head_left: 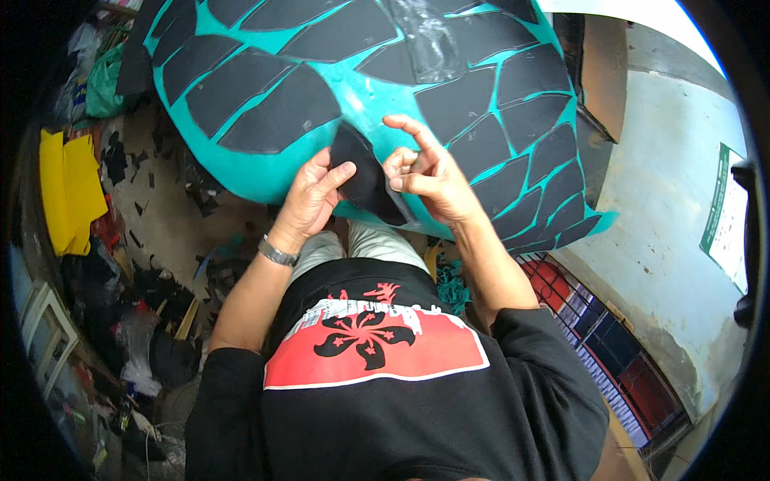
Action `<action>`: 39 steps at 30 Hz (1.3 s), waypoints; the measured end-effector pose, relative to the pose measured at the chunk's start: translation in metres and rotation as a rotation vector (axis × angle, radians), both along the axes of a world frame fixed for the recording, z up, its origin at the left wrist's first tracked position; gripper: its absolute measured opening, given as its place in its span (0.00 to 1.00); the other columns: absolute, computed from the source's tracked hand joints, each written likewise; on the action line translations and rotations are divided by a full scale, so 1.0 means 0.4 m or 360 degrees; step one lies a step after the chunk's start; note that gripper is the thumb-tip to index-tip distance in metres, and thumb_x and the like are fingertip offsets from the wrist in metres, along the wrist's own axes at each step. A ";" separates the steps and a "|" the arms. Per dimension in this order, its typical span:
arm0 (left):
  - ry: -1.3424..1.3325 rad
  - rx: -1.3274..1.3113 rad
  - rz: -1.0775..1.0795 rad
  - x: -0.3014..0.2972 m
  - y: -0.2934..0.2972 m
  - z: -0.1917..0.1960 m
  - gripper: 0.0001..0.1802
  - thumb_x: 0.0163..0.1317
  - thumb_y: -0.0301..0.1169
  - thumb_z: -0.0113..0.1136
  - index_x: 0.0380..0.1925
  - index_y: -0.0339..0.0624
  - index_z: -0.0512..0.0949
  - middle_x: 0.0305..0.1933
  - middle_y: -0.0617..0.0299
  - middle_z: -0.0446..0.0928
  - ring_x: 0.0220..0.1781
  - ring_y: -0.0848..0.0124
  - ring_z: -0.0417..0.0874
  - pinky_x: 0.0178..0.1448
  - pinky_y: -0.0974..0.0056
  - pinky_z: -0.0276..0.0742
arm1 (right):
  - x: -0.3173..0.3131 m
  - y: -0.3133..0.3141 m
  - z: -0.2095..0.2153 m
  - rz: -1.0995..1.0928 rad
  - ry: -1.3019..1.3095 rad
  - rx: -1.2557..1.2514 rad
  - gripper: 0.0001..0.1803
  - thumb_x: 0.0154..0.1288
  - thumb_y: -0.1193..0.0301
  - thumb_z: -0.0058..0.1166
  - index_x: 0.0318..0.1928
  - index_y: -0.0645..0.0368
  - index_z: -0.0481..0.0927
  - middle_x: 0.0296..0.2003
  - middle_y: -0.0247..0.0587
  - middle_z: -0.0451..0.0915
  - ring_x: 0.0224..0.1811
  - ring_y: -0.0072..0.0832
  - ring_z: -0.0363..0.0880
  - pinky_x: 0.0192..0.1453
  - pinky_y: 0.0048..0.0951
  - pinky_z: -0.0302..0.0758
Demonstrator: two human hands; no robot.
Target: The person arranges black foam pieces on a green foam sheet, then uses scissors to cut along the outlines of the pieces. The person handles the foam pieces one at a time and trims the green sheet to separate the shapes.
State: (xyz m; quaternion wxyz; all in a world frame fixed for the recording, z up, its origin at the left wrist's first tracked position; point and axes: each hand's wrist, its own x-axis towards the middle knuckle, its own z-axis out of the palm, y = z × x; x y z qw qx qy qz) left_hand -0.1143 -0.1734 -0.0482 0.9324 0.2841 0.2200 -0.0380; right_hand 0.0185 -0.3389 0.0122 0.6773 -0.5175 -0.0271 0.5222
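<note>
A curved black sheet piece (362, 172), pointed at its ends, is upright in front of me. My left hand (313, 192) grips its left edge, thumb on the near face. At its right edge is my right hand (429, 176), thumb and some fingers curled together and the index finger raised. What those fingertips pinch, if anything, is too small to make out. A thin greyish strip (407, 212) runs along the piece's lower right edge. Behind both hands stands a large rounded teal form (361, 100), covered with black patches (261, 104) separated by teal gaps.
A clear plastic packet (433, 44) lies on top of the form. Yellow sheet material (72, 192) hangs at the left, above dark scraps on the floor (148, 196). A pale wall (666, 160) and a barred grille (601, 337) are at the right.
</note>
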 end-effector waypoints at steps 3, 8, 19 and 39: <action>0.0076 0.0235 0.0417 -0.052 -0.010 -0.012 0.16 0.70 0.23 0.59 0.57 0.40 0.76 0.56 0.62 0.80 0.56 0.72 0.81 0.62 0.63 0.77 | -0.084 0.009 -0.053 -0.0243 0.0526 0.0252 0.47 0.62 0.67 0.64 0.77 0.52 0.52 0.50 0.39 0.76 0.54 0.27 0.76 0.52 0.24 0.75; 0.0168 0.0365 0.0714 -0.085 0.013 -0.033 0.15 0.69 0.23 0.61 0.54 0.40 0.77 0.55 0.60 0.81 0.53 0.73 0.82 0.56 0.65 0.82 | -0.125 0.000 -0.085 -0.0144 0.0127 0.0037 0.50 0.53 0.82 0.66 0.75 0.52 0.56 0.43 0.34 0.75 0.44 0.24 0.79 0.45 0.24 0.78; 0.0205 0.1290 0.0490 -0.124 0.030 0.006 0.14 0.62 0.26 0.69 0.46 0.34 0.80 0.45 0.61 0.83 0.41 0.75 0.82 0.49 0.69 0.79 | -0.030 0.031 -0.111 -0.0214 -0.0690 -0.0328 0.40 0.57 0.85 0.62 0.70 0.55 0.65 0.33 0.33 0.78 0.34 0.18 0.76 0.39 0.22 0.74; -0.0014 0.1000 0.0580 -0.200 0.068 0.071 0.19 0.63 0.23 0.65 0.54 0.36 0.76 0.52 0.61 0.82 0.50 0.75 0.81 0.60 0.67 0.74 | 0.131 0.122 -0.184 0.0848 -0.2910 -0.1118 0.39 0.59 0.81 0.52 0.72 0.53 0.57 0.40 0.52 0.82 0.43 0.48 0.81 0.46 0.45 0.81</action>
